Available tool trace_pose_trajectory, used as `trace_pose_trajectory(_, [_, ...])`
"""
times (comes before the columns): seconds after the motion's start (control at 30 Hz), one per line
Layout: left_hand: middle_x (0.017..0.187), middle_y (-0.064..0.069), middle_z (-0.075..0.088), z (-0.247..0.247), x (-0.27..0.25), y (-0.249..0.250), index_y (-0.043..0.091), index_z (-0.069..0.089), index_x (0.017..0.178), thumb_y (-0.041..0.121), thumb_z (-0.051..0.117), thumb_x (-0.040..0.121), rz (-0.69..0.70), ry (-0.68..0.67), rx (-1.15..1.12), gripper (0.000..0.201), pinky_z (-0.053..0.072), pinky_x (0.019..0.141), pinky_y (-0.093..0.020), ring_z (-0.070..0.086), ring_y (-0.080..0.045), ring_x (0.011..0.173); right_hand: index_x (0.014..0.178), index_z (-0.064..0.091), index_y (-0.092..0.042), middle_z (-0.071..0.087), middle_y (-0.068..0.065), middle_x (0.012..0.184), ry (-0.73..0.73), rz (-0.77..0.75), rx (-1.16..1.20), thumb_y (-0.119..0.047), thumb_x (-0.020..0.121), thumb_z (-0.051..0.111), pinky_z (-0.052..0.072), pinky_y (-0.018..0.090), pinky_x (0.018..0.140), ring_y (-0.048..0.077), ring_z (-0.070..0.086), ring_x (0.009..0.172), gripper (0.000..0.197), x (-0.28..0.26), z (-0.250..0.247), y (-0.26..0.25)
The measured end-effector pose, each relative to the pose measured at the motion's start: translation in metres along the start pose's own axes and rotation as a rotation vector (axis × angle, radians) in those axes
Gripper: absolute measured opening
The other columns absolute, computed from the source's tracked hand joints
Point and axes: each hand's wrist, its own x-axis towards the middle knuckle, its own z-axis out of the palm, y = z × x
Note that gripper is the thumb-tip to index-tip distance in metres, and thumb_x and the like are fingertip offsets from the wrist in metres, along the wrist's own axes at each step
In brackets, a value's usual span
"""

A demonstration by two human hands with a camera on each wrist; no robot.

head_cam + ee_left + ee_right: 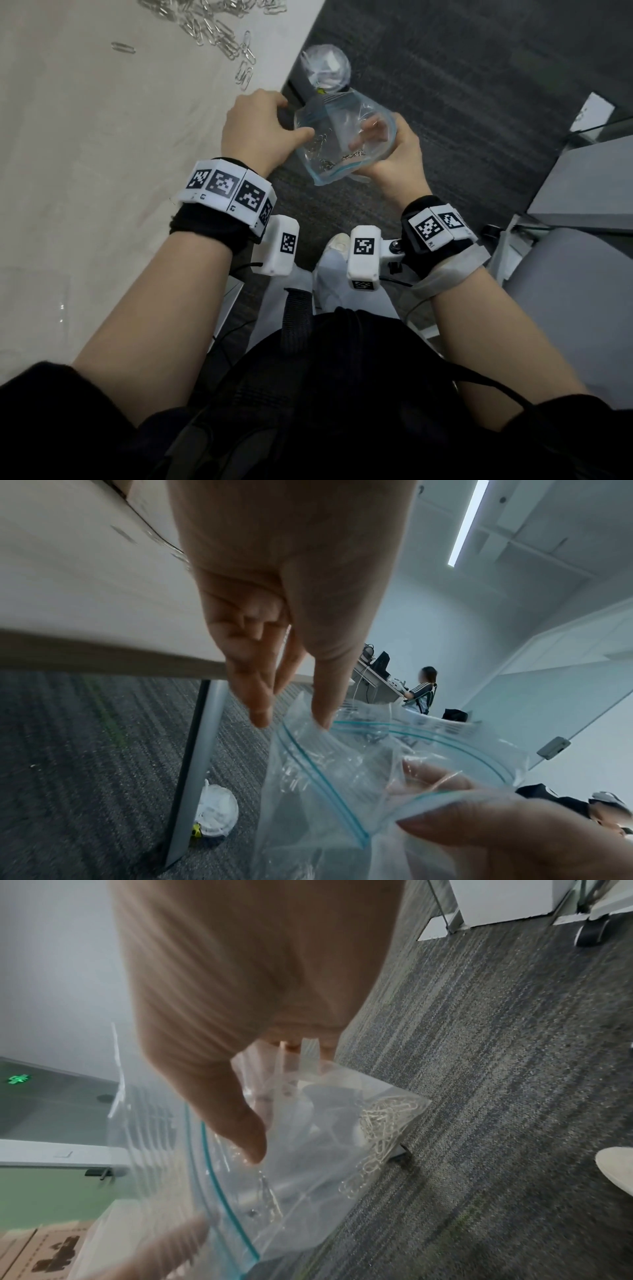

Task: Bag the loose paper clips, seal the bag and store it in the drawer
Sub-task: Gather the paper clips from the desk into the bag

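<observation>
A clear zip bag [342, 113] with a blue seal strip hangs open-mouthed over the carpet, just off the table's edge. My right hand [380, 133] grips its right side, thumb on the rim and fingers showing through the plastic. Several clips [380, 1123] lie bunched in the bag's lower corner. My left hand [296, 118] hovers at the bag's left rim with its thumb [323, 712] touching the plastic; the other fingers [260, 710] point down outside the bag and hold nothing. A heap of loose paper clips [219, 31] lies on the table at the top left.
The pale table [85, 154] fills the left; its grey leg [202, 750] stands beside a white-lined bin [325, 68] on the dark carpet. Grey cabinets on castors [582, 192] stand at the right. My shoe [337, 243] is below the bag. A person [424, 691] sits far off.
</observation>
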Motion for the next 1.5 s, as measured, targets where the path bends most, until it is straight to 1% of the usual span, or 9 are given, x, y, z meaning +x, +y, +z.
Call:
trace_pose_trajectory(0.2, [0.057,-0.009,0.066,0.006,-0.001,0.027,0.009,0.073,0.072,0.014,0.056,0.076,0.12,0.016,-0.121,0.018,0.058,0.066,-0.033,0.066,-0.019,0.056,0.097,0.05,-0.014,0.061,0.01,0.093,0.057,-0.035,0.041,0.007,0.056,0.085,0.052,0.018,0.075,0.011,0.062,0.083,0.058,0.003,-0.021,-0.002])
trace_pose_trajectory(0.43, [0.055,-0.002,0.062,0.001,0.006,0.026,0.01,0.073,0.072,0.023,0.055,0.076,0.242,0.054,-0.157,0.023,0.057,0.064,-0.037,0.065,-0.02,0.055,0.095,0.049,-0.02,0.059,0.006,0.098,0.082,-0.018,0.08,-0.005,0.047,0.086,0.053,0.04,0.086,0.02,0.06,0.092,0.062,0.011,-0.013,0.004])
trace_pose_trajectory(0.6, [0.063,-0.013,0.067,-0.011,0.018,0.01,0.009,0.071,0.078,0.018,0.057,0.081,0.207,-0.061,-0.162,0.016,0.059,0.063,-0.035,0.067,-0.02,0.054,0.091,0.047,-0.023,0.06,0.009,0.095,0.096,0.03,0.047,0.001,0.051,0.085,0.051,0.017,0.073,0.008,0.062,0.084,0.06,0.018,0.006,0.0])
trace_pose_trajectory(0.7, [0.067,-0.01,0.068,-0.024,0.028,-0.001,0.013,0.069,0.082,0.016,0.057,0.082,0.139,-0.078,-0.233,0.013,0.059,0.058,-0.034,0.067,-0.022,0.053,0.091,0.048,-0.027,0.062,0.014,0.101,0.122,0.08,0.017,-0.006,0.049,0.085,0.054,0.027,0.081,0.018,0.062,0.092,0.061,0.022,0.019,0.0])
trace_pose_trajectory(0.83, [0.073,0.002,0.066,-0.047,0.046,-0.019,0.014,0.069,0.092,0.021,0.054,0.082,0.169,0.158,-0.277,0.02,0.058,0.062,-0.034,0.063,-0.013,0.061,0.091,0.047,-0.025,0.059,0.01,0.1,0.145,0.129,0.026,-0.006,0.049,0.082,0.052,0.034,0.086,0.02,0.059,0.093,0.058,0.029,0.033,0.001])
trace_pose_trajectory(1.03, [0.121,-0.009,0.052,-0.083,0.079,-0.068,0.014,0.058,0.116,0.026,0.043,0.08,0.054,0.567,-0.033,0.041,0.036,0.091,-0.02,0.05,-0.021,0.111,0.092,0.047,-0.026,0.061,0.008,0.1,0.176,0.16,-0.011,0.007,0.057,0.083,0.052,0.023,0.082,0.018,0.061,0.093,0.06,0.042,0.05,0.01])
trace_pose_trajectory(1.13, [0.148,-0.014,0.026,-0.094,0.092,-0.087,0.012,0.036,0.138,0.027,0.04,0.086,-0.108,0.472,0.064,0.054,0.019,0.114,-0.032,0.02,-0.031,0.14,0.09,0.047,-0.028,0.062,0.015,0.104,0.189,0.161,-0.03,0.005,0.056,0.083,0.053,0.031,0.086,0.022,0.061,0.096,0.06,0.049,0.059,0.015])
trace_pose_trajectory(1.23, [0.156,-0.017,-0.007,-0.091,0.098,-0.094,0.01,0.003,0.148,0.039,0.031,0.096,-0.3,0.274,0.161,0.066,-0.001,0.116,-0.052,-0.009,-0.033,0.144,0.09,0.046,-0.027,0.062,0.019,0.106,0.188,0.175,-0.035,0.006,0.056,0.084,0.053,0.034,0.088,0.022,0.062,0.097,0.061,0.055,0.066,0.019])
trace_pose_trajectory(1.5, [0.152,-0.021,-0.021,-0.06,0.1,-0.066,-0.001,-0.016,0.142,0.058,0.021,0.094,-0.073,0.036,0.146,0.085,-0.015,0.112,-0.051,-0.019,-0.034,0.142,0.09,0.047,-0.022,0.062,0.015,0.102,0.153,0.182,-0.071,0.0,0.052,0.084,0.049,0.01,0.072,0.012,0.061,0.086,0.058,0.07,0.074,0.022])
